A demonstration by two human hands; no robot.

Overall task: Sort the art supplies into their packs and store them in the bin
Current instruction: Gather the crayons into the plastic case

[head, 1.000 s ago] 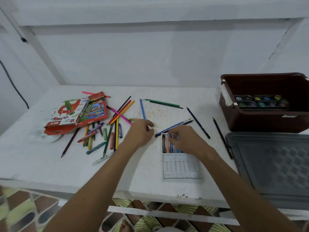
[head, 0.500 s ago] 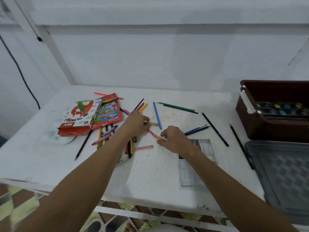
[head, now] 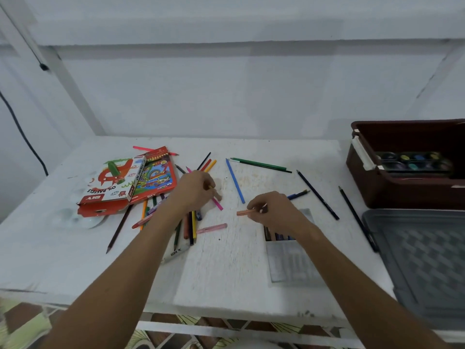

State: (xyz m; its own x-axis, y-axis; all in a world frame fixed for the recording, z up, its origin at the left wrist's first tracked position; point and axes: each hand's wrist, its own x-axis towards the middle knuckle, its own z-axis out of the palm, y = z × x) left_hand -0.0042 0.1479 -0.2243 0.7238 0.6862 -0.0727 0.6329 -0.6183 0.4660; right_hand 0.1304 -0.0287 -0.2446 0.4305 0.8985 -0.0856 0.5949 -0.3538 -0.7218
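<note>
Pastel [head: 245,212] is pinched by the right hand [head: 271,210] just left of the tray [head: 292,263], presumably for slotting in. Left hand [head: 195,191], further left, is curled on a pencil [head: 210,186]; bin [head: 372,190] is right of the tray.
</note>
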